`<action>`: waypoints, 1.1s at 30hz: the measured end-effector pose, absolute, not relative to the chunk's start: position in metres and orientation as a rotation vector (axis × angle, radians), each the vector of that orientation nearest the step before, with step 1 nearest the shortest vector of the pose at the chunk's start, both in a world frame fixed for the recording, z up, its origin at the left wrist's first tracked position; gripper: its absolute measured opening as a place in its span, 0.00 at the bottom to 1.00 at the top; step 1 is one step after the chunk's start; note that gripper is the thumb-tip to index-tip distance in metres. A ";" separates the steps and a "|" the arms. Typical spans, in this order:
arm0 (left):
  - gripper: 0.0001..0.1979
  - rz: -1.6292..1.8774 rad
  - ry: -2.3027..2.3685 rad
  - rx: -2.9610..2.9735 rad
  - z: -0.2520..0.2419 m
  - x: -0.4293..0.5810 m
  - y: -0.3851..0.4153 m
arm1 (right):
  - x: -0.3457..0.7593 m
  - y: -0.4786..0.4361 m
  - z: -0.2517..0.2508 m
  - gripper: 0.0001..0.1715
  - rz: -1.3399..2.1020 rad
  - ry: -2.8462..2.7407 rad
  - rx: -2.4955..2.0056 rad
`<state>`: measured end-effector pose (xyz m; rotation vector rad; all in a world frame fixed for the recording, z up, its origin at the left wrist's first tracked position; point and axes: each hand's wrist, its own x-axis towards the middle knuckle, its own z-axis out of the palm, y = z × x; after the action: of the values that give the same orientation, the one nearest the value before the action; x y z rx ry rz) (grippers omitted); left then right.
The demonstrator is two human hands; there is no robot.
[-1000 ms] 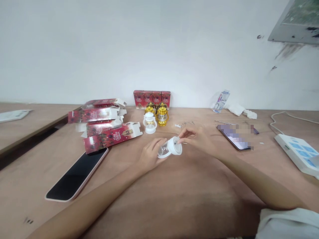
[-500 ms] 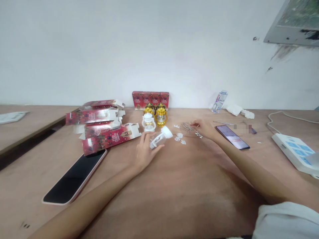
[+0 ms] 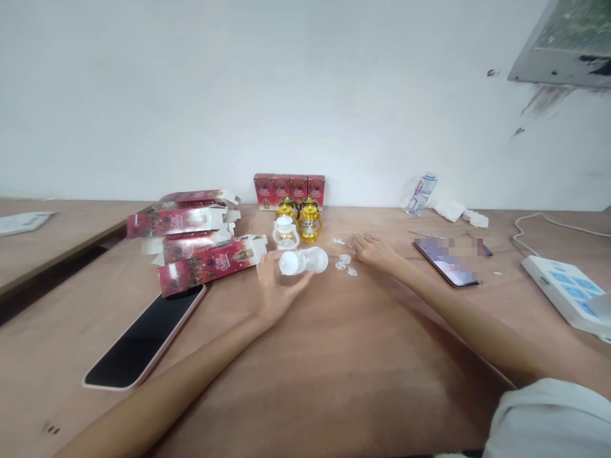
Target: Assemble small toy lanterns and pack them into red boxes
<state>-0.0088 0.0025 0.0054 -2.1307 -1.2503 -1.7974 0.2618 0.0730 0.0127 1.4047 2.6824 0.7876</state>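
Note:
My left hand is closed round a small white lantern body with a clear middle, tilted so that one round white end faces me. My right hand rests low over a heap of thin bent wires, with its fingers drawn together at the wires. What lies between its fingertips is too small to make out. Left of that hand are several flat white cut-out pieces. Just behind the held body stand a white lantern and a gold lantern, with others behind them.
Red printed boxes line the wall, and opened red cartons are piled at left. A dark phone lies front left. Another phone, crumpled tissues, a clear package and a power strip are at right.
My left hand has turned the lantern body so its round end points toward me. My right hand has shifted left and now covers much of the wire heap and the small round pieces.

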 end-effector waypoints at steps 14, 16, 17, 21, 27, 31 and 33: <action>0.18 -1.625 -1.431 -2.530 0.001 -0.008 0.002 | 0.252 0.069 0.027 0.14 0.582 2.613 1.386; 0.18 -1.603 -1.555 -2.606 0.002 -0.007 0.002 | 0.250 0.072 0.027 0.15 0.581 2.614 1.387; 0.18 -1.607 -1.625 -2.620 0.002 -0.007 0.002 | 0.249 0.073 0.027 0.15 0.581 2.616 1.390; 0.20 -1.540 -1.838 -2.682 0.002 -0.008 0.002 | 0.251 0.073 0.025 0.14 0.586 2.619 1.469; 0.20 -1.499 -1.924 -2.776 0.002 -0.005 0.003 | 0.271 0.077 0.032 0.11 0.554 2.619 1.891; 0.21 -1.739 -1.971 -2.678 0.000 -0.006 0.006 | 0.284 0.083 0.040 0.02 0.244 2.908 2.382; 0.22 -1.890 -1.942 -2.635 -0.002 -0.007 0.009 | 0.286 0.084 0.044 0.02 0.161 3.025 2.524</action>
<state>-0.0066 0.0087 -0.0020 -2.6354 -1.9423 -1.8902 0.2858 0.0836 0.0443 2.5241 3.0247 0.1612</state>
